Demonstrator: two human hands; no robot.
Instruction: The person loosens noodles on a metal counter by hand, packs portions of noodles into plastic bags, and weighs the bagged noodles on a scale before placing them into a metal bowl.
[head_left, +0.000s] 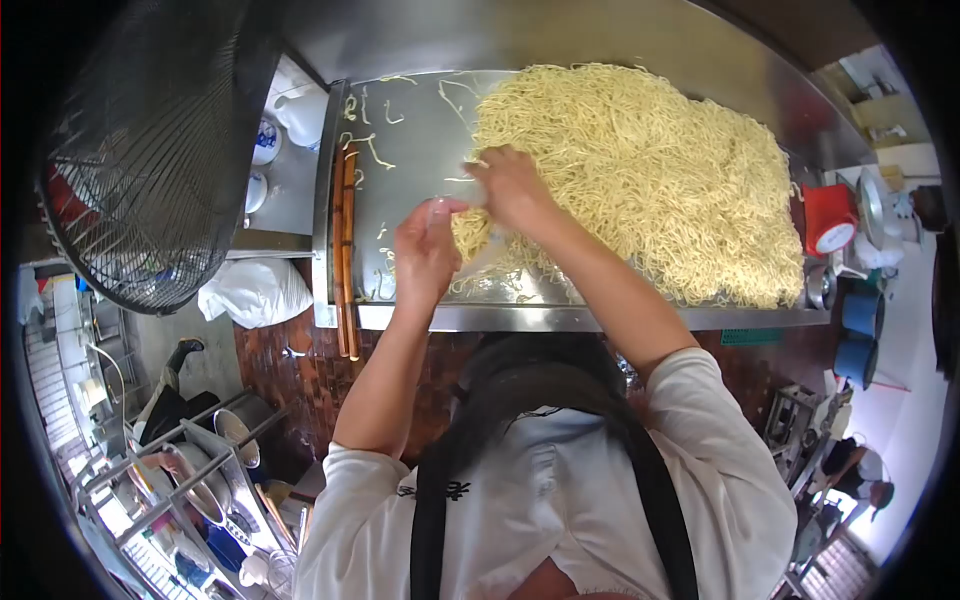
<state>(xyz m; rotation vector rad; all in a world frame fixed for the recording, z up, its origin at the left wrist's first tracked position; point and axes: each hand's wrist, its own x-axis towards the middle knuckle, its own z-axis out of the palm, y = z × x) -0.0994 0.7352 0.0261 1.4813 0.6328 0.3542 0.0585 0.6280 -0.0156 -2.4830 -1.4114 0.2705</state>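
A thick layer of pale yellow noodles (640, 180) covers the middle and right of a metal tray table (410, 140). My left hand (427, 248) is over the bare metal just left of the noodles, its thumb and fingers bent toward the right; whether it holds anything is too small to tell. My right hand (508, 185) reaches over the left edge of the noodles, fingers bent and blurred. Something thin and whitish, smeared by motion, shows between the hands. Loose noodle strands lie on the metal at the left.
Two long brown sticks (343, 250) lie along the table's left end. A large wire fan guard (150, 170) stands at the upper left, above a white bag (256, 292). A red scale (830, 220) is at the right. Another person (858, 475) is at the far lower right.
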